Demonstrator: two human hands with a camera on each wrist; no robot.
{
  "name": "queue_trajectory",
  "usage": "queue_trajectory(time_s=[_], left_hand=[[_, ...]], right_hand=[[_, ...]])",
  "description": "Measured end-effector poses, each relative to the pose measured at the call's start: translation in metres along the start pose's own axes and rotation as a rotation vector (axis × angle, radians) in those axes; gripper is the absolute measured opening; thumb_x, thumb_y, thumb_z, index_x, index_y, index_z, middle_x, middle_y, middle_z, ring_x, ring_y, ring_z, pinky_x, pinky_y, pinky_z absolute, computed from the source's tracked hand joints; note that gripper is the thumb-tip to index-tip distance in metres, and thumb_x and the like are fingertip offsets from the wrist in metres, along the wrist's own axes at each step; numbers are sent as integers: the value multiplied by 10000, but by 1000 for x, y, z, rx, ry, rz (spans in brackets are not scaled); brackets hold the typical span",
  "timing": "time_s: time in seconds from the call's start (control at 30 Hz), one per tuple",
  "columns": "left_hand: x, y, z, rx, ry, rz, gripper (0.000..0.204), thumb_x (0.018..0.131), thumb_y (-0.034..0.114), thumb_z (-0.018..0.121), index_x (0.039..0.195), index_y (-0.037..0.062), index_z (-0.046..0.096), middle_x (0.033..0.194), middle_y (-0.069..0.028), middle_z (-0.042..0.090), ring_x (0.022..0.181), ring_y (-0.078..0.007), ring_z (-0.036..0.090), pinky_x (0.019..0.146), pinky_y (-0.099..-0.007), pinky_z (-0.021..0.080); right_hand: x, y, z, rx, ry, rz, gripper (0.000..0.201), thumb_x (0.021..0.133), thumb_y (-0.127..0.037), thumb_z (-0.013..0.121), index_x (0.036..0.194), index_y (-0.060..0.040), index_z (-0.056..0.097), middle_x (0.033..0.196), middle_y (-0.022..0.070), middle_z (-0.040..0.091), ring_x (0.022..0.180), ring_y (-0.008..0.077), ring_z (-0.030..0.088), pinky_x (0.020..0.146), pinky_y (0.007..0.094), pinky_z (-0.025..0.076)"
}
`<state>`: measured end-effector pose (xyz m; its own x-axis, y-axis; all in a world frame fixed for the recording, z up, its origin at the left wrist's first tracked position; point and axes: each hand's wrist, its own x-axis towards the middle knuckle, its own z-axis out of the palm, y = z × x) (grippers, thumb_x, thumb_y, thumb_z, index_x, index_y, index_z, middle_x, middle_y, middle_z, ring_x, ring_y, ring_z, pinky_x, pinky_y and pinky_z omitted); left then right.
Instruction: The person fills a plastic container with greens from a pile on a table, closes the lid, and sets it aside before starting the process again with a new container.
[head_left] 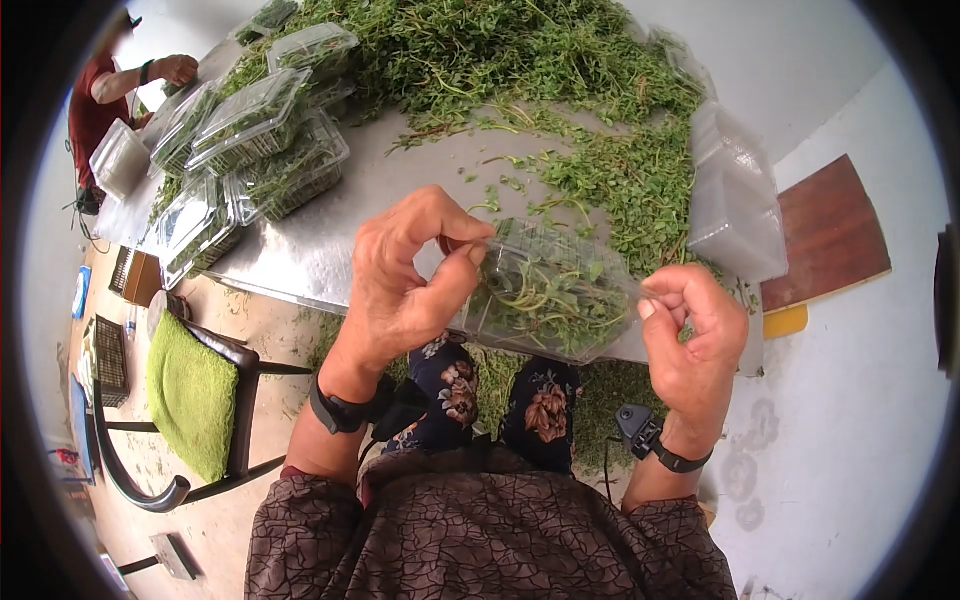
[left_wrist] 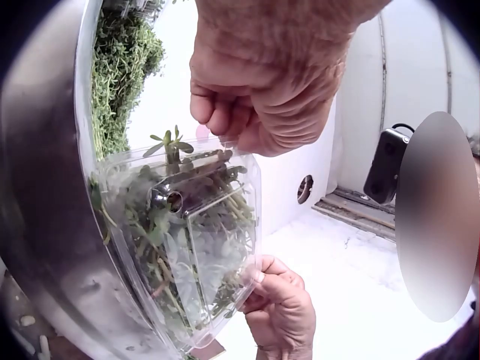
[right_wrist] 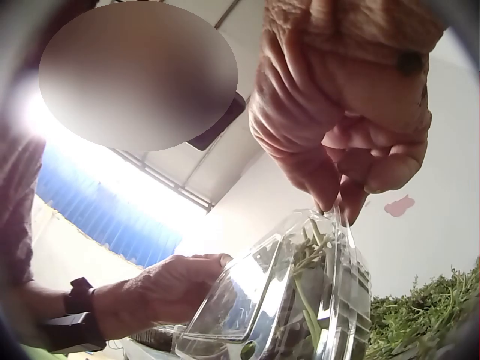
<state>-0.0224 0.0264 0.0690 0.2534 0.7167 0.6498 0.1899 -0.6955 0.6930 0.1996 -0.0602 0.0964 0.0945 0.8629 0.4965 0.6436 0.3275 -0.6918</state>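
Box [head_left: 560, 300] at the near edge of the table [head_left: 400, 165], its long axis running roughly along that edge; I have its opposite ends pinched by left hand [head_left: 388, 290] and right hand [head_left: 702, 340], neither being nearer.

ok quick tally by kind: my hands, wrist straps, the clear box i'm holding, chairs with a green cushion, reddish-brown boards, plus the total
Hands: 2 (left hand, right hand)
Wrist straps: 2 (left strap, right strap)
Held clear box: 1
Green-cushioned chair: 1
Reddish-brown board: 1
Total: 7
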Motion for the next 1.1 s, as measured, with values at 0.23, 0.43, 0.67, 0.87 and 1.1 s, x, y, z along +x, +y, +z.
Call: queue_trajectory(time_s=[0.23, 0.43, 0.67, 0.87, 1.1], left_hand=[[-2, -2, 1, -23, 18, -28, 91, 687, -42, 585, 766, 4, 591, 687, -75, 595, 596, -179, 583, 584, -283, 459], [-2, -1, 0, 8, 16, -19, 92, 688, -45, 587, 763, 8, 587, 689, -72, 594, 595, -175, 580, 585, -282, 459], [-2, -2, 1, 5, 17, -3, 89, 687, -46, 590, 758, 6, 584, 689, -69, 592, 591, -174, 578, 577, -281, 460], [-2, -4, 2, 13, 25, 20, 90, 684, -46, 592, 757, 7, 581, 689, -69, 592, 581, -178, 578, 568, -277, 460], [-8, -15, 9, -102, 82, -110, 166, 789, 29, 611, 951, -3, 634, 761, -75, 611, 689, -155, 582, 654, -275, 468]], right_hand=[[2, 4, -3, -13, -20, -94, 170, 728, 121, 599, 868, 25, 605, 722, 73, 590, 588, 130, 585, 541, 228, 462], [3, 2, -5, -12, -32, -98, 166, 725, 117, 599, 864, 26, 608, 714, 75, 589, 583, 127, 579, 542, 229, 460], [3, 0, -3, -24, -17, -46, 152, 722, 120, 582, 843, 30, 598, 712, 75, 598, 559, 111, 583, 515, 225, 459], [1, 1, 0, -32, 0, -24, 145, 728, 120, 577, 843, 34, 595, 722, 72, 606, 564, 101, 584, 510, 219, 459], [7, 11, 3, 112, 33, 53, 123, 767, 63, 591, 885, 34, 609, 731, 58, 630, 588, 74, 563, 540, 215, 447]])
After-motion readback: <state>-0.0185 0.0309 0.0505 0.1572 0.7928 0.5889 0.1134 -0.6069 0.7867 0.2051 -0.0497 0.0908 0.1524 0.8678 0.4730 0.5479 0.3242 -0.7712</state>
